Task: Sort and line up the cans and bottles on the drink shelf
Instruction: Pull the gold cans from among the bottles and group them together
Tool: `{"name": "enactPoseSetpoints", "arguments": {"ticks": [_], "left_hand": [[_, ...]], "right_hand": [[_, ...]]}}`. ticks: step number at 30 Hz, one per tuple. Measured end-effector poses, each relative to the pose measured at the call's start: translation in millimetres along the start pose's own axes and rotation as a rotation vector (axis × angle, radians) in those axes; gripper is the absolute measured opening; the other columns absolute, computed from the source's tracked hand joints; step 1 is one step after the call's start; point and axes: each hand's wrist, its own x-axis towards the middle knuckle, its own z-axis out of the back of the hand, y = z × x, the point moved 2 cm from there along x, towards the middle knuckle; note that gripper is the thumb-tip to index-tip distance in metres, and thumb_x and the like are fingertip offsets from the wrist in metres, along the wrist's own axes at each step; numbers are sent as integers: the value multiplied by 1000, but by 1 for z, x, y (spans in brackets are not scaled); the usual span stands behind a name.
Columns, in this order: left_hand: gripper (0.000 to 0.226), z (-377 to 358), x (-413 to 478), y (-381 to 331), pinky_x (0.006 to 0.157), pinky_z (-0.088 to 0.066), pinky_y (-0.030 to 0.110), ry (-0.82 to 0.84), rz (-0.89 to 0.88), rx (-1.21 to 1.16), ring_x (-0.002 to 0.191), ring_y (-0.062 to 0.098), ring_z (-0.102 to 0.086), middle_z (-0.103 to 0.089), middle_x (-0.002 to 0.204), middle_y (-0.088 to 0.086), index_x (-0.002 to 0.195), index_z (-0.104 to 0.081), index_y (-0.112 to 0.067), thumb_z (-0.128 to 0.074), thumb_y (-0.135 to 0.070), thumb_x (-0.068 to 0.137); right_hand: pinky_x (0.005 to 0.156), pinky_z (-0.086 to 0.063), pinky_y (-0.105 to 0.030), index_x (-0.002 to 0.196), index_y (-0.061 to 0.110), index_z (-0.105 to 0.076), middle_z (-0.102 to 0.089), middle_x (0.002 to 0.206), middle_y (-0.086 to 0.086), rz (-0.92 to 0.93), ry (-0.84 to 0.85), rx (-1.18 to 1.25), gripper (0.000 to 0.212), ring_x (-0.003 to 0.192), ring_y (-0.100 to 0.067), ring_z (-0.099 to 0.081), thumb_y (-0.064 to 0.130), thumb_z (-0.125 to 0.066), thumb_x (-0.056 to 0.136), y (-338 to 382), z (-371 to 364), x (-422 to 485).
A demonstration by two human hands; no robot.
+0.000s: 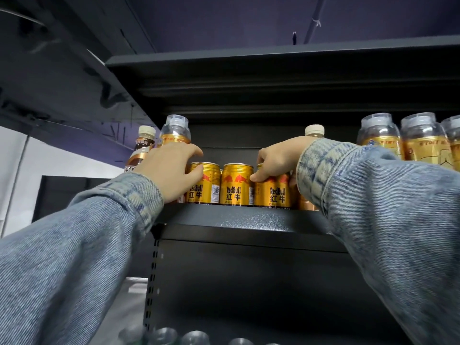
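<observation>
Three gold cans stand upright in a row at the front edge of the shelf [236,217], labels facing out. The left hand [171,170] grips the left can [206,185]: its fingers [191,150] curl over the top and the thumb presses the can's front. The right hand [276,158] grips the right can [273,192] the same way, thumb on the upper front and fingers hooked over the rim. The middle can [236,185] stands between them untouched, just beside both.

Behind the left hand stand a brown bottle [142,150] and a gold bottle [174,131] with a clear cap. A white-capped bottle [315,130] shows above the right wrist. Further right, more gold bottles [378,135] stand side by side on the same shelf. Another gold can [306,202] peeks out under the right sleeve [361,195]. Both arms wear denim. Blurred bottle tops [161,336] show at the bottom.
</observation>
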Motion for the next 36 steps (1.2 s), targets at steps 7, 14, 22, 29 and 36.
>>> {"name": "enactPoseSetpoints", "arguments": {"ticks": [7,14,22,29,36], "left_hand": [[37,-4,-2,12,96,-41,37,-29,13,-44,113,19,-54,-58,125,1,125,-53,-22,-47,-39,92],[34,2,10,39,97,-42,43,-299,314,-264,109,29,-55,-60,119,7,119,-57,-19,-50,-31,88],[67,-24,-4,92,103,-34,43,-130,679,-351,127,38,-44,-43,142,21,143,-28,-3,-42,-46,93],[64,-44,-11,103,99,-40,42,-13,625,-347,118,36,-51,-51,133,20,144,-24,-4,-37,-44,95],[58,-55,-17,105,90,-47,47,-19,570,-337,101,34,-60,-58,120,16,136,-31,-8,-42,-45,92]], "right_hand": [[90,-47,-35,135,7,-45,-59,126,-12,-39,-29,-22,68,111,-28,-58,54,-52,86,-5,-3,2],[69,-43,-29,112,13,-60,-62,96,-2,137,-784,187,34,83,-17,-57,39,-51,92,13,12,1],[90,-35,-27,147,6,-25,-41,147,-12,302,-517,741,73,131,-25,-42,46,-50,92,84,6,41],[96,-43,-37,149,8,0,-52,135,-13,224,-414,689,100,118,-28,-54,60,-53,83,120,-14,73],[101,-41,-53,149,13,13,-59,127,-9,135,-449,585,125,112,-29,-59,70,-63,67,132,-22,92]]}}
